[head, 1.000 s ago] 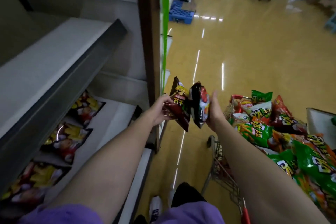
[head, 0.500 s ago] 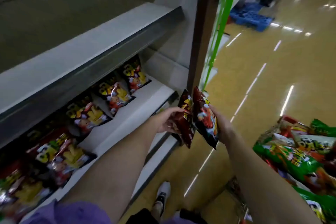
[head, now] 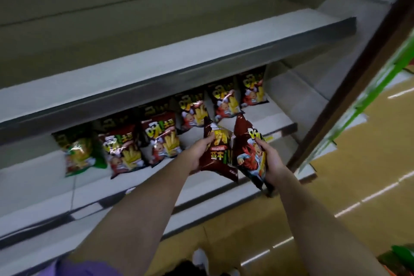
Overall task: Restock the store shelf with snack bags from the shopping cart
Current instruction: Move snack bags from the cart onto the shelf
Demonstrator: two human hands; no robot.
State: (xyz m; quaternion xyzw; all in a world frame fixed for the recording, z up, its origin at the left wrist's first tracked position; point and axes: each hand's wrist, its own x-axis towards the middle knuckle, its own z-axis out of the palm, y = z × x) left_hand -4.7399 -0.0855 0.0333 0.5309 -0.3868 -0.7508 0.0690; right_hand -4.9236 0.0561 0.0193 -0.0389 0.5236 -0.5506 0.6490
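Hands (head: 199, 154) nearer shelf (head: 224, 51) — two bags (head: 218, 152) held, six shelved.

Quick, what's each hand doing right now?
Left hand: gripping a dark red snack bag.
Right hand: gripping a black snack bag.

Lower shelf (head: 264, 119): a row of snack bags (head: 161, 141) leaning against the back, running from the left end to the right end, under the upper shelf (head: 179, 60). Before the row, over the shelf's front edge: two more bags side by side, touching, the left-held bag (head: 218, 152) in the left hand (head: 197, 154), the right-held bag (head: 249, 154) in the right hand (head: 272, 161). Right of the shelving: an upright post (head: 349, 101), then the aisle floor (head: 358, 186). Bottom right corner: more bags (head: 401, 255), partly in view.
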